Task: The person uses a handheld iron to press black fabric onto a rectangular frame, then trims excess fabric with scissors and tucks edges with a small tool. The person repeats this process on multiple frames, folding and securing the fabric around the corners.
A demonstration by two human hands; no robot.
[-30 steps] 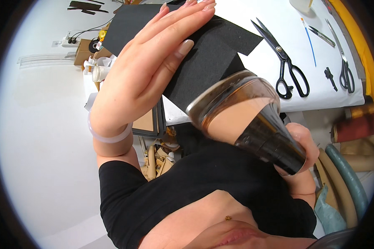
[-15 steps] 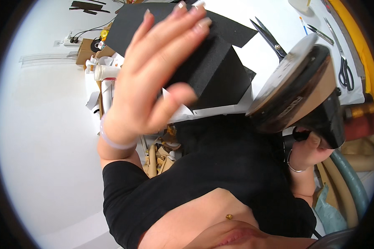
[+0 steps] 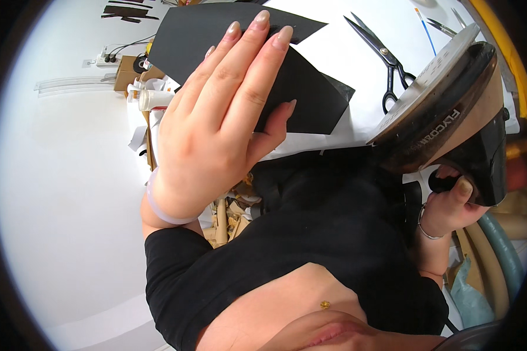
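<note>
Head view: left hand point(image 3: 208, 128), fingers extended, lies over black sheets point(image 3: 313, 99) on the desk point(image 3: 336, 52); right hand point(image 3: 451, 210) grips the iron point(image 3: 451, 128), raised at right; keep its soleplate point(image 3: 430, 85) clear of those fingers.

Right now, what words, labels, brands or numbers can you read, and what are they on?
Pale lettering along the side of the iron in the right hand: visible, but I won't copy it out.
I can make out no other writing.

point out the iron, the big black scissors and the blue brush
Iron point(image 3: 445, 126): head view, side of its body
Big black scissors point(image 3: 384, 51): head view, pivot screw
Blue brush point(image 3: 427, 34): head view, handle
</note>
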